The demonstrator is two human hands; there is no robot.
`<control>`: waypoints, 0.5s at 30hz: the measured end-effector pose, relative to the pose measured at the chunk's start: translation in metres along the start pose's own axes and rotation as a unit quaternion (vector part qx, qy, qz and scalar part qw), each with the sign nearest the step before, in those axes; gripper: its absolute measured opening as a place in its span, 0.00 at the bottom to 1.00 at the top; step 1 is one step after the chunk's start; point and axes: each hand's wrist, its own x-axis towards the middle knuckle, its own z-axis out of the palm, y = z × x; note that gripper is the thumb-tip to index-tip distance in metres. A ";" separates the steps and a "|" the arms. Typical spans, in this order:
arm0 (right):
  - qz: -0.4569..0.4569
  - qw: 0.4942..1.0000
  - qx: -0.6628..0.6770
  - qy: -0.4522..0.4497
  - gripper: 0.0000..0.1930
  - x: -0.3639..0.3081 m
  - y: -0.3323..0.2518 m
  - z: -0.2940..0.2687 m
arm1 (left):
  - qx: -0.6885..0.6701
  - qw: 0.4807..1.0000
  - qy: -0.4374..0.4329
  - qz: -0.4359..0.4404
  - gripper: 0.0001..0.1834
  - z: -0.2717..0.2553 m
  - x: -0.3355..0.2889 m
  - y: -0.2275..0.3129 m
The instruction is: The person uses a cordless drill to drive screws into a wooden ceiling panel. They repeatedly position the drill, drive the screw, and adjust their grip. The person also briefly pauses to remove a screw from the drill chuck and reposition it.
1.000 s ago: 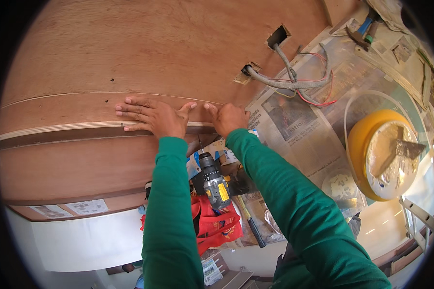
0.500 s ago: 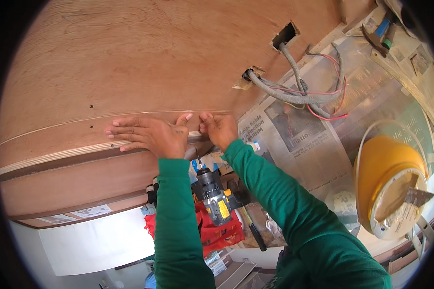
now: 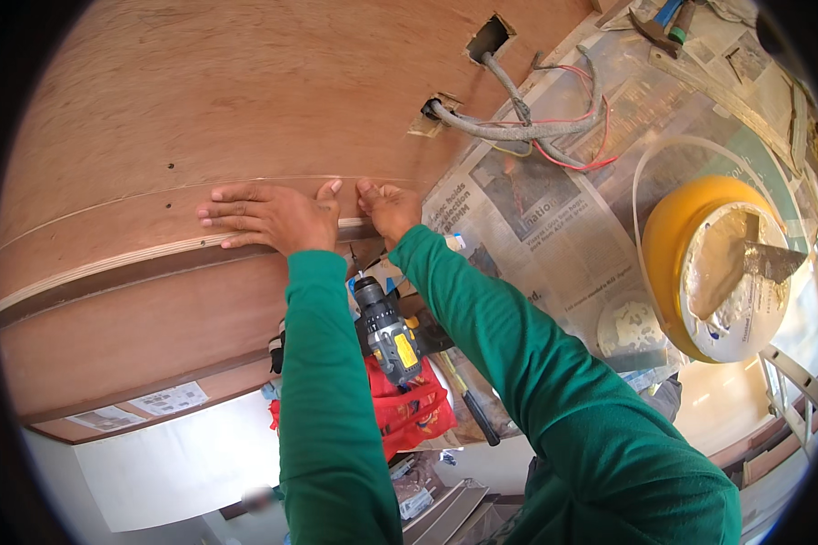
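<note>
My left hand (image 3: 286, 216) lies flat with fingers spread across a plywood strip (image 3: 109, 227), its thumb pointing up toward the right. The strip runs along the lower edge of a large plywood panel (image 3: 245, 91), with a thin seam between them and a few dark screw heads. Close beside it, my right hand (image 3: 393, 211) has its fingers curled at the strip's right end, thumb against the face; its fingertips are partly hidden. Below both hands, between my green sleeves, a cordless drill (image 3: 391, 338) lies with its bit pointing up toward the strip.
Grey cables (image 3: 518, 132) with red wires come out of two cut holes in the panel. Newspaper (image 3: 554, 227) covers the surface at right, under a yellow bucket (image 3: 691, 204) with a putty knife (image 3: 773, 262) on its lid. A hammer (image 3: 654, 32) lies far right; a red bag (image 3: 404, 409) lies below the drill.
The whole view has shifted, so the panel, cables and bucket appear higher and further left. Both hands keep their places on the strip, with little visible finger movement.
</note>
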 end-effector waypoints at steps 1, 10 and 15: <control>0.011 1.000 -0.017 0.001 0.19 0.000 -0.001 0.002 | -0.004 1.000 0.007 0.001 0.85 0.003 -0.001 -0.001; -0.016 0.998 -0.001 -0.059 0.19 0.005 -0.003 -0.010 | -0.013 0.999 0.044 0.025 0.85 0.011 -0.008 -0.010; -0.072 0.963 -0.259 -0.028 0.18 -0.004 -0.035 -0.020 | 0.045 0.998 0.032 0.014 0.83 0.000 -0.003 0.000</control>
